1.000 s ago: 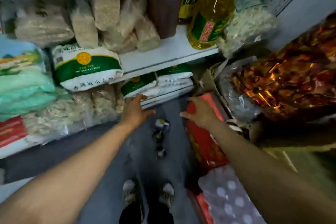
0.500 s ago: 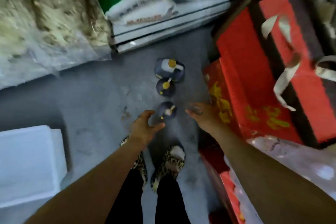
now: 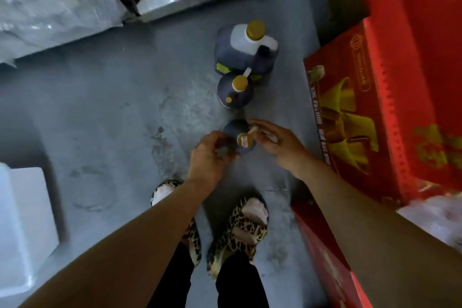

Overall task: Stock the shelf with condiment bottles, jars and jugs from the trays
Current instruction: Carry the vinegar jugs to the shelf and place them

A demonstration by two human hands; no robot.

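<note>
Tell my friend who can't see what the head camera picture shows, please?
Two bare hands reach down to the nearest dark bottle on a grey floor: left hand and right hand on either side. Beyond it stand another dark bottle and a big dark jug; red boxes line the right.

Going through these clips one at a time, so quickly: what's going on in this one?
A person is bending over three dark bottles standing in a row on the grey floor. Both hands are closing on the nearest bottle: the left hand curls around its side, and the right hand reaches in at its white handle. The frame is too blurred to say the grip is firm. The middle bottle and the big jug behind it stand untouched. Red boxes line the right side.
</note>
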